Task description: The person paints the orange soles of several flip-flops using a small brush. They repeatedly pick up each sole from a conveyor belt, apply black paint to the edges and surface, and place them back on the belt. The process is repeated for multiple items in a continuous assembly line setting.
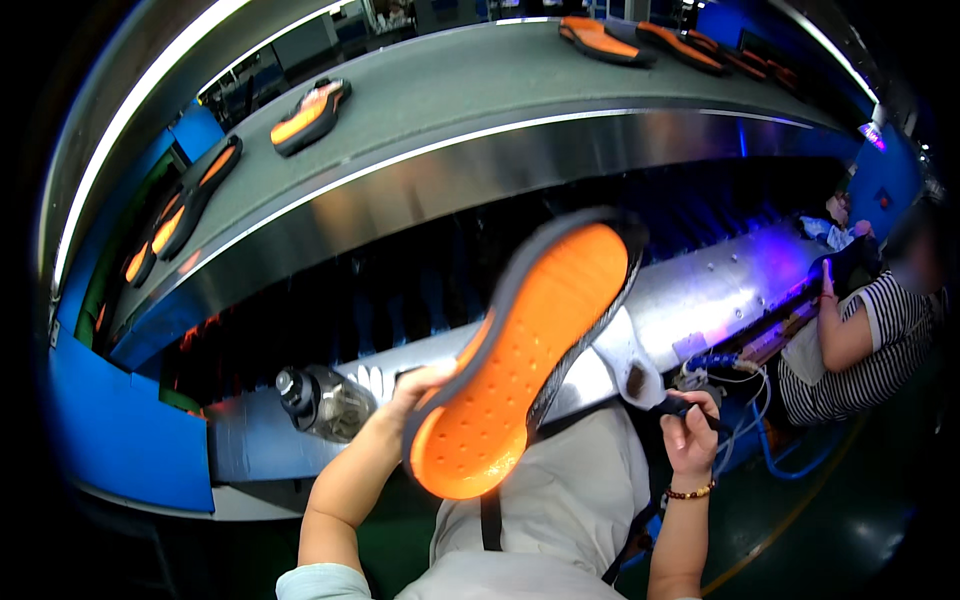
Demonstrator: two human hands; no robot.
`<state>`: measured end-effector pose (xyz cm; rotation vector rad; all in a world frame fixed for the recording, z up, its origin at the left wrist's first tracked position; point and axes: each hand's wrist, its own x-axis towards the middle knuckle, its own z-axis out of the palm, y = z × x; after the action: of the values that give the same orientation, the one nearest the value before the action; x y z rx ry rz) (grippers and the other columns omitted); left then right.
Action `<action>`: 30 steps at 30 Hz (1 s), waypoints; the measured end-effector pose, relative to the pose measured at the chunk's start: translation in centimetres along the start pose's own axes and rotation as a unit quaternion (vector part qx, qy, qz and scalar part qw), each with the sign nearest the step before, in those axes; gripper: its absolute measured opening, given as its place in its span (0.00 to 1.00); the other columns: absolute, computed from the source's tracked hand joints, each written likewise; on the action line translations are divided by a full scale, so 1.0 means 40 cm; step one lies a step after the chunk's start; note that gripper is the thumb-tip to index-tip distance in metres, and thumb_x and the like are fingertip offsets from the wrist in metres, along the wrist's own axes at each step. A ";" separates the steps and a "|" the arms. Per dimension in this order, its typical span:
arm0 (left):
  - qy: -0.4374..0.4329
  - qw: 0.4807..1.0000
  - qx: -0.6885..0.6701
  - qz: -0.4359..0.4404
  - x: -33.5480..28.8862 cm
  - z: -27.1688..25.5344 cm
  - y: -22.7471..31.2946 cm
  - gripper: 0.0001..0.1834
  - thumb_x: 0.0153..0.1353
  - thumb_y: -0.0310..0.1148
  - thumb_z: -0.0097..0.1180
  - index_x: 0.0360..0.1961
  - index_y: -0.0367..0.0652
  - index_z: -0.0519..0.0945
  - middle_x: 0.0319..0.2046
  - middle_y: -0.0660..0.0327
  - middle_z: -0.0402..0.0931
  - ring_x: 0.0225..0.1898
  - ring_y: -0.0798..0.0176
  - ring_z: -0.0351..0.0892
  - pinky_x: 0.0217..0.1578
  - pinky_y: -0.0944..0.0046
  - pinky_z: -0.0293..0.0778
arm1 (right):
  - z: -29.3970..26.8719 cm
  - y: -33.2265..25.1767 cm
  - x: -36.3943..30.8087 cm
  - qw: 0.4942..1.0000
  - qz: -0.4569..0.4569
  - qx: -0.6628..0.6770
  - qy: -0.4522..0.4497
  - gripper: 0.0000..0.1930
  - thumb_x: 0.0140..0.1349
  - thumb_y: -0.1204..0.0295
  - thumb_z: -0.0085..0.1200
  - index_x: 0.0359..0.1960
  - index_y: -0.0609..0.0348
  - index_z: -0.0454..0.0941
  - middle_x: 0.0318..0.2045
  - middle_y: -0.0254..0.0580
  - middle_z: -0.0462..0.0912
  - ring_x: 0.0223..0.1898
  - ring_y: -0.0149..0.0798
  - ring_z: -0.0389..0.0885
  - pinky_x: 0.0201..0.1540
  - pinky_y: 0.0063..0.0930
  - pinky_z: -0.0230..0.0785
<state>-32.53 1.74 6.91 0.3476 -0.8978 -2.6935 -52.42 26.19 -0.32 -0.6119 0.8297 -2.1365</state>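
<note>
My left hand point(422, 388) grips a shoe sole point(525, 355) by its edge and holds it up in front of me. Its orange inside faces me, with rows of small dimples toward the heel and a black rim all round; a wet-looking gloss shows at the heel. The fingers of my right hand point(692, 436) are closed round a dark handle point(678, 405); what its far end is, I cannot tell. Beside that handle sits a white container point(628, 362) with a brown-stained hollow, partly hidden behind the sole.
A green conveyor belt point(440, 85) curves across the far side, carrying several more soles point(310, 115). On the metal ledge point(260, 440) stands a clear bottle point(325, 402) with a dark lid, next to something white. A co-worker in a striped top point(850, 350) sits at right, near hoses point(760, 420).
</note>
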 end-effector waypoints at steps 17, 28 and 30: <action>0.171 0.587 0.760 0.223 0.085 -0.059 -0.143 0.26 0.52 0.36 0.50 0.51 0.37 0.62 0.47 0.47 0.65 0.50 0.52 0.63 0.51 0.59 0.58 | -0.186 0.180 0.100 0.910 0.085 0.104 0.392 0.17 0.51 0.74 0.49 0.43 0.66 0.66 0.37 0.42 0.70 0.38 0.34 0.69 0.42 0.21 0.65; 0.383 0.429 0.818 0.014 -0.226 -0.351 -0.331 0.38 0.48 0.46 0.49 0.56 0.39 0.52 0.52 0.49 0.58 0.56 0.43 0.49 0.54 0.49 0.44 | -0.246 0.296 0.214 0.858 0.125 0.259 0.426 0.19 0.57 0.66 0.39 0.48 0.66 0.60 0.49 0.47 0.64 0.53 0.43 0.61 0.52 0.33 0.59; 0.440 0.442 0.782 0.006 -0.216 -0.364 -0.331 0.41 0.46 0.47 0.51 0.57 0.40 0.50 0.55 0.51 0.54 0.56 0.44 0.49 0.54 0.49 0.45 | -0.253 0.296 0.225 0.832 0.153 0.300 0.442 0.23 0.58 0.63 0.39 0.51 0.66 0.56 0.50 0.48 0.63 0.54 0.45 0.60 0.52 0.34 0.59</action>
<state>-22.41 6.85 -11.35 1.6772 -2.3672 -0.3375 -58.78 16.82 -14.28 0.8522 0.5687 -2.1562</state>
